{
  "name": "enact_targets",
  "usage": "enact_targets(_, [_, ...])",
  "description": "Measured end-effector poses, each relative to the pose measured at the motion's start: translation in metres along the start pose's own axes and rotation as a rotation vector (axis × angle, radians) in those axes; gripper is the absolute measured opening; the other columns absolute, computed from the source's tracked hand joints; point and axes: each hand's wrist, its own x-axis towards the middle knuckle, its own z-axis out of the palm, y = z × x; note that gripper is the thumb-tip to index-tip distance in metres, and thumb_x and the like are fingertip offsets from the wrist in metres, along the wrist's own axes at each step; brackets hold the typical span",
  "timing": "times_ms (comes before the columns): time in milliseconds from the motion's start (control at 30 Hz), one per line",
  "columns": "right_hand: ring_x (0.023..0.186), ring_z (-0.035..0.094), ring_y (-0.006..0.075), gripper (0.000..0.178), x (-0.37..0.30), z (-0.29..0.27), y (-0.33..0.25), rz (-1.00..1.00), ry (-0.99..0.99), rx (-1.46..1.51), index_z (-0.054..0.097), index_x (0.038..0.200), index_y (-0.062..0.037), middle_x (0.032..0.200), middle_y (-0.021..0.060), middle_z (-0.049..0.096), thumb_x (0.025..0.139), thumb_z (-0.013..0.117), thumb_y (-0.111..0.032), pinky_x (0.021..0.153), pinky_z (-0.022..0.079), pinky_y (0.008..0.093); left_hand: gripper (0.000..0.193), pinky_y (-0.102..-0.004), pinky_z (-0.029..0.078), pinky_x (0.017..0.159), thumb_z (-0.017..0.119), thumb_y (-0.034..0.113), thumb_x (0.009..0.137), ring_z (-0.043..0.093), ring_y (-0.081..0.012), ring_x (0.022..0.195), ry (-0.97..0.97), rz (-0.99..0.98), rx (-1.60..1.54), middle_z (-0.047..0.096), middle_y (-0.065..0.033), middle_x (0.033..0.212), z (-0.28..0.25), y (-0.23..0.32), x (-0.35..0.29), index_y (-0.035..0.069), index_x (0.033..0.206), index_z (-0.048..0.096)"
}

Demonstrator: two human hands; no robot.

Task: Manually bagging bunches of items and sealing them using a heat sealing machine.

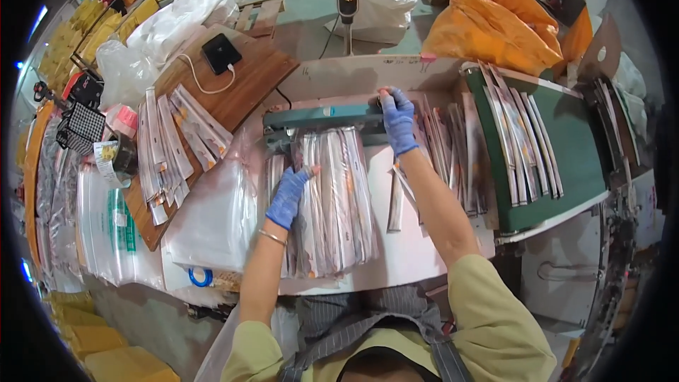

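Note:
A long teal bar sealer (322,114) lies across the back of the work table. My right hand (397,117), in a blue glove with bare fingertips, is closed on the right end of its bar. In front of the bar lies a clear plastic bag (332,205) filled with long, thin packs, its far end at the sealer. My left hand (288,194), gloved the same way, holds the bag's left side with a bare digit stretched over the top; some of its fingers are hidden.
More thin packs (453,148) stand right of the sealer, with others on a green board (566,148). Clear bags (216,223) are stacked at left. A wooden board (247,71) bears a phone (221,54) and packs. A fan (347,0) and orange sack (495,25) stand behind.

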Motion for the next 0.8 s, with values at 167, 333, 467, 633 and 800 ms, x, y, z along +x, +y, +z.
enact_targets(167, [0.092,0.047,0.0167,0.067,-0.124,0.024,0.001,0.128,0.015,-0.245,0.030,0.126,0.0026,0.106,0.0131,0.048,0.075,0.067,-0.021,0.076,0.041,0.0258,0.059,-0.0294,0.035,0.091,0.064,0.037,0.072,0.050,-0.0183,0.099,-0.071,-0.005,0.273,0.055,-0.0097,0.107,-0.070,0.042,-0.029,-0.003,0.113,0.051])
enact_targets(333, [0.091,0.053,0.0201,0.058,-0.266,-0.015,-0.020,1.030,-0.626,0.234,0.039,0.122,0.0031,0.109,0.0124,0.052,0.079,0.060,-0.029,0.079,0.044,0.0288,0.073,-0.0287,0.022,0.102,0.064,0.034,0.073,0.029,-0.0243,0.122,-0.015,0.070,-0.281,0.033,-0.0176,0.131,-0.057,-0.052,-0.144,-0.004,0.127,0.033])
enact_targets(467, [0.097,0.055,0.0254,0.055,-0.303,-0.019,-0.112,1.146,-0.743,0.224,0.041,0.117,0.0072,0.108,0.0157,0.053,0.074,0.061,-0.020,0.086,0.045,0.0350,0.090,-0.0294,0.028,0.099,0.070,0.041,0.068,0.038,-0.0255,0.117,0.499,0.204,0.129,0.039,-0.0213,0.126,-0.029,-0.104,-0.232,-0.005,0.131,0.024])
enact_targets(633, [0.107,0.046,0.0293,0.076,-0.333,0.025,-0.157,1.021,-0.974,0.363,0.030,0.128,-0.0001,0.120,0.0151,0.045,0.070,0.066,-0.034,0.093,0.037,0.0407,0.044,-0.0233,0.046,0.062,0.060,0.019,0.081,0.053,-0.0089,0.068,0.504,0.281,-0.452,0.052,0.0005,0.083,-0.059,0.016,-0.395,0.008,0.120,0.043])
enact_targets(800, [0.107,0.046,0.0286,0.066,-0.336,0.056,-0.200,0.773,-1.005,0.389,0.033,0.126,-0.0020,0.119,0.0152,0.044,0.069,0.062,-0.019,0.093,0.037,0.0432,0.032,-0.0333,0.044,0.052,0.063,0.034,0.072,0.054,-0.0280,0.050,1.126,-0.407,0.875,0.054,-0.0163,0.056,-0.101,-0.037,-0.540,0.002,0.071,0.062])
